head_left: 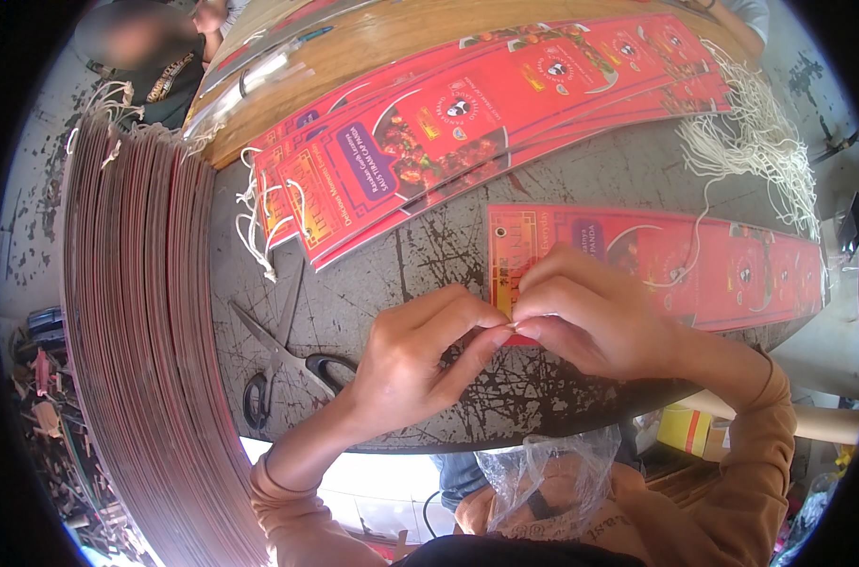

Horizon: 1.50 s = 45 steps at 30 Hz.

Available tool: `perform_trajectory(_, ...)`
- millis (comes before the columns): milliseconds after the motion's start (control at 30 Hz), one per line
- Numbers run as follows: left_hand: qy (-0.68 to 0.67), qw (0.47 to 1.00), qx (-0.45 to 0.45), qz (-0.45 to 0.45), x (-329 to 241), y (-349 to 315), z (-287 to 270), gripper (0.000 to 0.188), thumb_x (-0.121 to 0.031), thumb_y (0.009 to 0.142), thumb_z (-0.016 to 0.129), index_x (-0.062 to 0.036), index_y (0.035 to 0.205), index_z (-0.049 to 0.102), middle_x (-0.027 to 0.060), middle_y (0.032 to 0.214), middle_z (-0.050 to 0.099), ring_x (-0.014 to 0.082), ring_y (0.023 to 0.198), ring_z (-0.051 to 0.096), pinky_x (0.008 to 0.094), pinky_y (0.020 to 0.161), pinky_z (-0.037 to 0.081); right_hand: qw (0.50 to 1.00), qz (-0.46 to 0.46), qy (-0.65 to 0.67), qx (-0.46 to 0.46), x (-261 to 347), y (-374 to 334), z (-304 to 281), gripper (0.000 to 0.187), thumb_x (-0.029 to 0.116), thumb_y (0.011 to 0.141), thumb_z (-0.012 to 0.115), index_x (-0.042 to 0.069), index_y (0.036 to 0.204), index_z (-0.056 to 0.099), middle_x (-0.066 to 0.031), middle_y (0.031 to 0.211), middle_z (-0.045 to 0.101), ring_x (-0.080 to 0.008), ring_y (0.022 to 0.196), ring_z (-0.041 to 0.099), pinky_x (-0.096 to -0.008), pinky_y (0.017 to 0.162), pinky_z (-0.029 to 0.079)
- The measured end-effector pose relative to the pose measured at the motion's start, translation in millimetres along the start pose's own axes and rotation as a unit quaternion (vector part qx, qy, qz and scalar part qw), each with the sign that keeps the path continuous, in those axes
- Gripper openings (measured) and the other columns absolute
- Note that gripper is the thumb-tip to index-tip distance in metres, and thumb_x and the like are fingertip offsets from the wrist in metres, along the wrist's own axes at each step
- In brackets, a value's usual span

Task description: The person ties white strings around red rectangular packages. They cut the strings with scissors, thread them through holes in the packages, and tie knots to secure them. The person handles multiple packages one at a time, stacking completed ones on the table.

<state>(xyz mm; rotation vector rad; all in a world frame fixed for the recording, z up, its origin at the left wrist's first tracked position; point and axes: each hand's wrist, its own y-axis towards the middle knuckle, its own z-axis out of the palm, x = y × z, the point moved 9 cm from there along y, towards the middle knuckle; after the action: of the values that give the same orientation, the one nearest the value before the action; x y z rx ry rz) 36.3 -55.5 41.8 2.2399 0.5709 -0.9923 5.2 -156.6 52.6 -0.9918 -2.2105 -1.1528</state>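
In front of me, my left hand and my right hand meet with pinched fingertips on a short bit of white string. Whether it is knotted is hidden by the fingers. Under and behind the right hand lies a long red printed hanging banner with food pictures and an eyelet at its left corner. A strand of white string also trails across this banner. Beyond it, a fanned pile of similar red banners carries white string loops at its left end.
Black-handled scissors lie spread beside my left forearm. A tall stack of banners rises along the left. White strings hang in a bundle at the far right. Another person is at the far left; an arm shows far right.
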Motion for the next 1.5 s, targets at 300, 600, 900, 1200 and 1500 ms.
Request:
perform_trajectory(300,0.12,0.993,-0.016,-0.012,6.5,0.7,-3.6,0.012,0.002,0.079,0.061,-0.0013,0.091,0.059,0.0111,0.074,0.06,0.0219,0.061,0.061,0.0304,0.052,0.046,0.998,0.045,0.019,-0.027,-12.2,-0.6,2.3,0.011,0.005,0.081,0.062,0.003,0.088,0.054,-0.0096,0.082,0.053,-0.0251,0.071,0.055,-0.0331,0.058,0.044)
perform_trajectory(600,-0.047,0.982,0.034,-0.177,31.2,-4.0,-3.8,0.034,0.004,0.083,0.054,0.0022,0.117,0.047,0.0142,0.097,0.062,0.0216,0.094,0.062,0.0311,0.08,0.049,0.996,0.07,0.017,-0.051,-18.5,-0.4,-2.8,0.008,0.004,0.082,0.062,0.002,0.086,0.055,-0.0091,0.079,0.054,-0.0207,0.062,0.054,-0.03,0.052,0.042)
perform_trajectory(900,-0.518,0.799,-0.004,-0.306,42.5,-14.1,11.5,0.059,-0.001,0.086,0.053,-0.0021,0.136,0.022,0.0222,0.132,0.038,0.0286,0.127,0.037,0.0361,0.099,0.038,0.995,0.066,-0.011,-0.077,-17.6,-0.4,-20.0,0.008,0.0,0.08,0.061,0.001,0.085,0.055,-0.0094,0.08,0.057,-0.0208,0.068,0.056,-0.0284,0.055,0.043)
perform_trajectory(1200,-0.564,0.758,0.058,-0.323,31.0,-18.0,32.9,0.056,0.0,0.089,0.047,0.0005,0.138,0.02,0.019,0.129,0.042,0.0268,0.116,0.049,0.0356,0.097,0.045,0.995,0.003,0.007,-0.104,5.4,0.4,-32.5,0.008,-0.002,0.079,0.061,0.0,0.085,0.056,-0.0108,0.079,0.057,-0.0219,0.071,0.056,-0.03,0.06,0.045)
perform_trajectory(1500,-0.466,0.795,0.188,-0.34,28.6,-33.0,48.6,0.037,0.002,0.09,0.045,0.0002,0.127,0.04,0.0122,0.111,0.053,0.0175,0.105,0.054,0.0326,0.092,0.049,0.999,0.01,0.051,0.01,19.7,1.1,-15.3,0.012,0.0,0.074,0.063,0.003,0.082,0.056,-0.009,0.088,0.054,-0.0182,0.072,0.054,-0.0281,0.059,0.044)
